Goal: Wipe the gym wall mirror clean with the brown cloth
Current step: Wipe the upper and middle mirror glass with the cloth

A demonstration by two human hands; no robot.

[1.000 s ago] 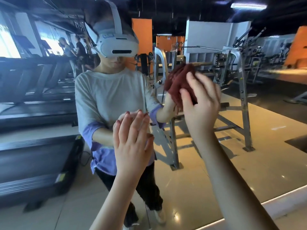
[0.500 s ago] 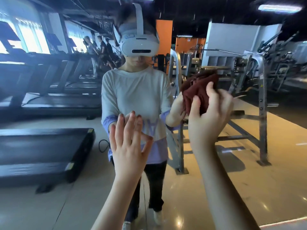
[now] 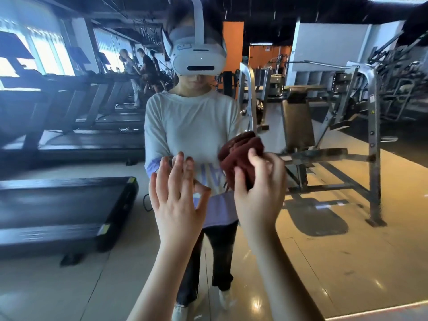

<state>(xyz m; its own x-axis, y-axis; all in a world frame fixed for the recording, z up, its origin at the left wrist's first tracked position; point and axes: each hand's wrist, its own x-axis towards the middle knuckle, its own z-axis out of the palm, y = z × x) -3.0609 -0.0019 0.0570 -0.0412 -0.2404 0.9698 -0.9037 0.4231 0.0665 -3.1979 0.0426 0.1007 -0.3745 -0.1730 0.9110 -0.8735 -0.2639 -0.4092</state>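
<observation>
Right hand (image 3: 257, 193) grips the bunched, dark brown terry cloth (image 3: 240, 156), fingers curled round it, against the gym wall mirror (image 3: 347, 228). Left hand (image 3: 178, 200) lies flat, fingers spread, on the glass beside it.

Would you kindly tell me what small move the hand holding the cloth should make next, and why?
Probably slide the right hand with the brown cloth sideways across the mirror: the cloth is bunched in its grip against the glass, while the left hand rests open beside it, fingertips meeting their reflection.
</observation>
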